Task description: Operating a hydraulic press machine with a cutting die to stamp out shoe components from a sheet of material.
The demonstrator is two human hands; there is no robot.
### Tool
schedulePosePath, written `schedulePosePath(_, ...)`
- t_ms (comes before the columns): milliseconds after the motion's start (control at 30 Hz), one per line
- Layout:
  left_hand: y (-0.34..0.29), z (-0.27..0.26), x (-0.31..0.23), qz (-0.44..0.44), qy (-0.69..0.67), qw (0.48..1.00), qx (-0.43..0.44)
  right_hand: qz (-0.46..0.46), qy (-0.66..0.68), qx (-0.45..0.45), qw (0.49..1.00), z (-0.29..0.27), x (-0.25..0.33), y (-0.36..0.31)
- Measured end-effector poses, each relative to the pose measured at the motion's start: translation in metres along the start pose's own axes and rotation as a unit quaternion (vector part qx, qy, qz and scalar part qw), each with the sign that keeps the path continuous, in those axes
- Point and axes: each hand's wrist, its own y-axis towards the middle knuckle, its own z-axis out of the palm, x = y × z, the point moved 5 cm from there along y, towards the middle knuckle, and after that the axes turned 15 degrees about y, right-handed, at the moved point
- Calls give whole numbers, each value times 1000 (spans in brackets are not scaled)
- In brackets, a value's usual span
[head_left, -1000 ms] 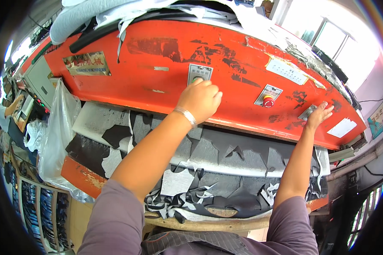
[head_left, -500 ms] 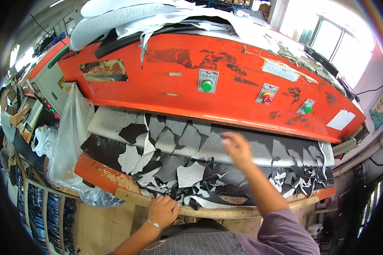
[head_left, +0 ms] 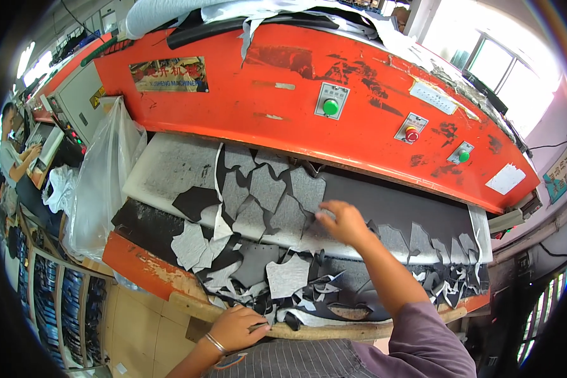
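My right hand [head_left: 342, 223] reaches over the machine's bed, fingers pointing left and apart, beside cut grey pieces [head_left: 290, 215]. Whether the fingertips touch a piece is hard to tell. The pieces lie on a black sheet [head_left: 397, 194] over a pale cutting board [head_left: 170, 167]. At the near wooden rail [head_left: 365, 330], my left hand [head_left: 236, 329] is curled closed, with a small dark edge between thumb and fingers that I cannot make out. Just beyond it lie a loose light-grey piece [head_left: 288, 276] and black and white scraps [head_left: 230, 277].
A large orange press beam [head_left: 233, 113] spans above the board, bearing green buttons [head_left: 330, 107] and a red knob [head_left: 411, 134]. Sheet material [head_left: 283, 7] is heaped on top. A clear plastic bag [head_left: 101, 189] hangs at left; a person [head_left: 17, 157] works farther left.
My right hand has moved left and nearer across the cut pieces. My left hand stays at the rail, its fingers shifted slightly. The whole view has tilted downward.
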Motion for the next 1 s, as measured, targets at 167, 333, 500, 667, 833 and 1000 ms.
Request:
schedulePosePath(167,73,-34,10,8,-90,995,45,-86,-120,-77,986,9,-41,106)
schedulePosePath(333,120,-47,-1,57,-135,989,-11,-81,-305,0,949,26,-43,172)
schedulePosePath(500,132,-48,14,7,-146,985,-90,-212,-203,111,950,20,-6,133)
schedulePosePath(667,136,-26,27,15,-99,992,-75,-142,230,142,952,20,53,12)
schedulePosePath(833,138,6,-8,81,-170,981,-53,132,583,153,787,52,39,-73)
schedulePosePath(1000,136,8,-24,74,-128,964,-220,132,609,55,780,44,39,-92)
